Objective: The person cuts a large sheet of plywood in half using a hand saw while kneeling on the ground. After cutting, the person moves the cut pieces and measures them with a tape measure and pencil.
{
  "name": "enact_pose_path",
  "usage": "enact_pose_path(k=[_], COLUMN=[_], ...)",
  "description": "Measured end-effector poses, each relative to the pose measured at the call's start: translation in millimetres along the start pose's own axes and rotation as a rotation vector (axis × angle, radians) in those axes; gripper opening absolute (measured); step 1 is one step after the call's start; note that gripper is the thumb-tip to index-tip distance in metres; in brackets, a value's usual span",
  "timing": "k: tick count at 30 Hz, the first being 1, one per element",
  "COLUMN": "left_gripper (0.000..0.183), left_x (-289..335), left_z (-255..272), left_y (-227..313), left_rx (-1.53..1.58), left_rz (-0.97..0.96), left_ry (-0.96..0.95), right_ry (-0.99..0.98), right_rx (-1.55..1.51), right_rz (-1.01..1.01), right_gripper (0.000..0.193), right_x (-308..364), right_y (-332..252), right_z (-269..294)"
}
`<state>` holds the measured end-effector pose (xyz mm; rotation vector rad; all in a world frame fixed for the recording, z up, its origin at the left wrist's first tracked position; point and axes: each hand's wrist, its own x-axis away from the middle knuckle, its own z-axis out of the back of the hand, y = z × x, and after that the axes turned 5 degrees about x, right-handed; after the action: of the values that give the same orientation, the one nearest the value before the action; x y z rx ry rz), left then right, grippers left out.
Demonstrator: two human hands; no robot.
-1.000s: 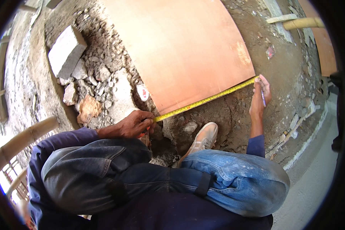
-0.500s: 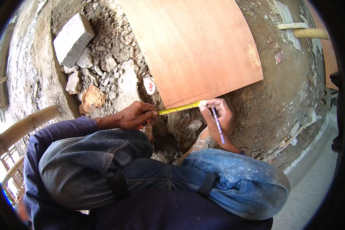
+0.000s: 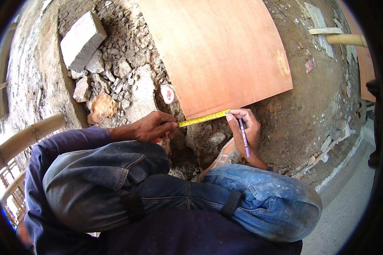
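Observation:
A yellow tape measure (image 3: 204,118) stretches along the near edge of a thin plywood sheet (image 3: 225,55). My left hand (image 3: 154,128) is closed on the tape at the sheet's near left corner; a bit of orange-red shows beneath the fingers, mostly hidden. At the other end, my right hand (image 3: 250,129) pinches the tape's tip between thumb and fingers. A slim purple patterned pen or pencil (image 3: 244,138) is also held in that hand, pointing down toward my knee.
Left of the sheet lie a concrete block (image 3: 81,41), rubble (image 3: 117,80), a crumpled brown leaf-like scrap (image 3: 103,107) and a white-and-red wrapper or lid (image 3: 167,94). Bamboo poles (image 3: 27,138) stand at the left, another (image 3: 347,39) at the right. My shoe (image 3: 226,158) is below the tape.
My right hand has shifted slightly right, and a little more of the tape's tip shows at its thumb. Both hands keep their grip; the whole view has moved slightly.

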<state>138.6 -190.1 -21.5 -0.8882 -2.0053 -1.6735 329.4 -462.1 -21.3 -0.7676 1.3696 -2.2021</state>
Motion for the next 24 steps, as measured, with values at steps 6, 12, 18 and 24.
enact_pose_path(k=[6,12,18,24], left_gripper=[0.037,0.035,0.037,0.036], left_x=[-20.8,-56.0,-38.9,-30.4], left_z=[-14.7,-17.2,-3.5,4.7], left_y=[27.4,67.5,46.7,27.7], left_rx=[0.038,0.118,-0.013,-0.006], left_rz=[-0.063,0.004,0.038,0.038], left_ry=[0.01,-0.014,0.05,0.035], right_ry=[0.089,0.441,0.547,0.5], right_rx=[0.036,-0.1,0.256,0.614], right_rz=[0.063,-0.067,-0.04,0.082], right_gripper=[0.014,0.01,0.02,0.026], right_x=[-29.9,-112.1,-155.3,-155.0], right_y=[8.2,34.8,85.9,93.5], right_z=[25.6,118.4,172.8,167.3])
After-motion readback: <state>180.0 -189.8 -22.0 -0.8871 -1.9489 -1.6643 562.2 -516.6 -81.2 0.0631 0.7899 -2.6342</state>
